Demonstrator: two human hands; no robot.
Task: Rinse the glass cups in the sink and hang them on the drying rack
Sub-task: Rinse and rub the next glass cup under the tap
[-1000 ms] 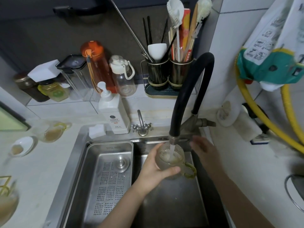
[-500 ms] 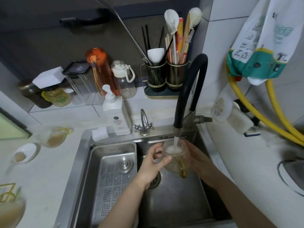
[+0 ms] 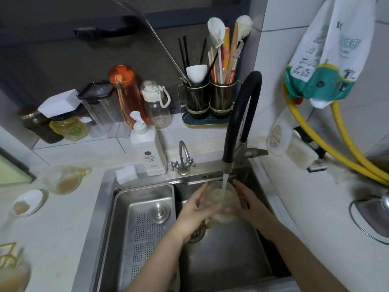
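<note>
A clear glass cup (image 3: 223,202) with a yellow-green handle is held over the steel sink (image 3: 227,256), under the water running from the black faucet (image 3: 235,131). My left hand (image 3: 196,211) grips the cup's left side, thumb across its front. My right hand (image 3: 249,202) cups its right side with curled fingers. Another glass cup (image 3: 63,180) with brownish liquid stands on the counter left of the sink. A further glass (image 3: 12,277) shows at the bottom left edge beside a gold wire rack (image 3: 7,252).
A perforated steel drain tray (image 3: 145,224) fills the sink's left half. A white soap pump bottle (image 3: 147,148) and a small tap (image 3: 183,159) stand behind the sink. Bottles, jars and utensil holders (image 3: 208,100) line the back ledge. Yellow hoses (image 3: 336,148) run along the right wall.
My right hand came in from beside the faucet and took hold of the cup's right side. The cup turned, so its handle swung from the right towards the bottom left.
</note>
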